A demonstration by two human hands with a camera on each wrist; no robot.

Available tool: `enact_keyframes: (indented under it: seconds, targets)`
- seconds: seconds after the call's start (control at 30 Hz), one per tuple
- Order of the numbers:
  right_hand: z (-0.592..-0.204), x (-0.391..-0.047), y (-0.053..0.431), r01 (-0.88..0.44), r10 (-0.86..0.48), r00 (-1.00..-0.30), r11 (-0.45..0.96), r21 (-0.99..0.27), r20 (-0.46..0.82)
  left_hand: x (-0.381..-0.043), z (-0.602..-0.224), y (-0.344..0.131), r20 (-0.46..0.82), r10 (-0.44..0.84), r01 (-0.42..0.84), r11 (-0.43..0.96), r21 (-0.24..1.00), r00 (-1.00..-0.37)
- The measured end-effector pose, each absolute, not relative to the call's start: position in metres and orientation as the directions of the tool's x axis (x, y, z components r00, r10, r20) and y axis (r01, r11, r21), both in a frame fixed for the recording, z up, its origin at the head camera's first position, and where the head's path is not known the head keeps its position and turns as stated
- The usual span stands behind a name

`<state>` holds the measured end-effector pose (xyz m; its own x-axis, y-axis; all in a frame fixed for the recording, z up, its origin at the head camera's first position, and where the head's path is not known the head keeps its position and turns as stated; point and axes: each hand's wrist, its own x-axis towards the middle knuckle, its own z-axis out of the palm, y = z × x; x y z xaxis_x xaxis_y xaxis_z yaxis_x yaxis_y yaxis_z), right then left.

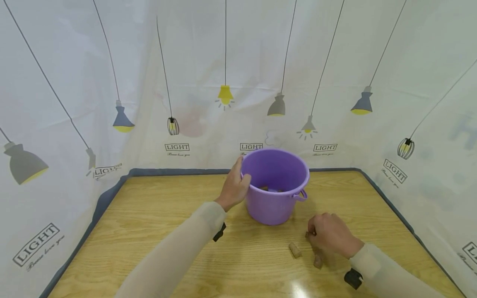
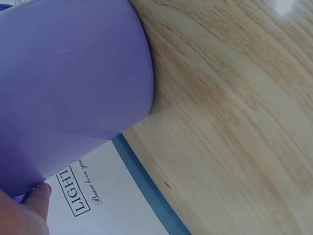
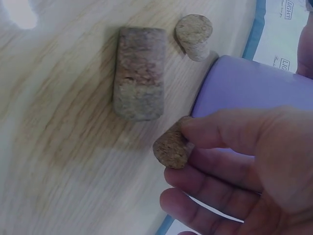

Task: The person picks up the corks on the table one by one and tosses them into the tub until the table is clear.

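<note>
A purple bucket (image 1: 270,207) stands on the wooden table, with some brown bits visible low inside it. My left hand (image 1: 235,186) grips the bucket's rim on its left side, thumb over the near edge. To the right of the bucket, my right hand (image 1: 331,234) pinches a cork (image 3: 173,147) between thumb and fingers, low over the table. Two more corks lie close by: a pale one (image 1: 295,250) left of the hand, and a longer, partly reddish one (image 3: 140,73) just beneath the wrist.
The wooden tabletop (image 1: 167,248) has a dark blue border (image 1: 179,171) along its back and sides. A pale curtain printed with lamps (image 1: 208,54) surrounds it on three sides. The bucket's handle (image 1: 301,196) hangs at its right. Each sleeve carries a dark wrist device (image 1: 353,278).
</note>
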<state>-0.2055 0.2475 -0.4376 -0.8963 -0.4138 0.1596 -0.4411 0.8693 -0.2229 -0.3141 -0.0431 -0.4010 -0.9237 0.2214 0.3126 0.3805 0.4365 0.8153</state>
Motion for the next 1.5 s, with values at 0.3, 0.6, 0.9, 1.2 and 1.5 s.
enact_keyframes:
  seconds: [0.3,0.6,0.9,1.2,1.5]
  targets:
    - [-0.434,-0.206,0.246,-0.414,-0.372,-0.907,0.869,-0.271,0.195,-0.315,-0.404,-0.043,0.318,0.214,0.382,0.441,0.812,-0.924]
    - [-0.421,-0.210,0.248,-0.431,-0.359,-0.887,0.869,-0.244,0.290,-0.315,-0.404,-0.044,0.326,0.218,0.391,0.440,0.808,-0.920]
    - [-0.407,-0.211,0.251,-0.410,-0.333,-0.894,0.877,-0.249,0.299,-0.314,-0.403,-0.044,0.319,0.217,0.385,0.446,0.808,-0.922]
    - [-0.386,-0.210,0.253,-0.348,-0.261,-0.917,0.893,-0.286,0.303,-0.316,-0.402,-0.043,0.330,0.220,0.395,0.444,0.804,-0.918]
    - [-0.371,-0.210,0.253,-0.327,-0.213,-0.914,0.890,-0.316,0.345,-0.315,-0.402,-0.043,0.323,0.214,0.386,0.446,0.807,-0.922]
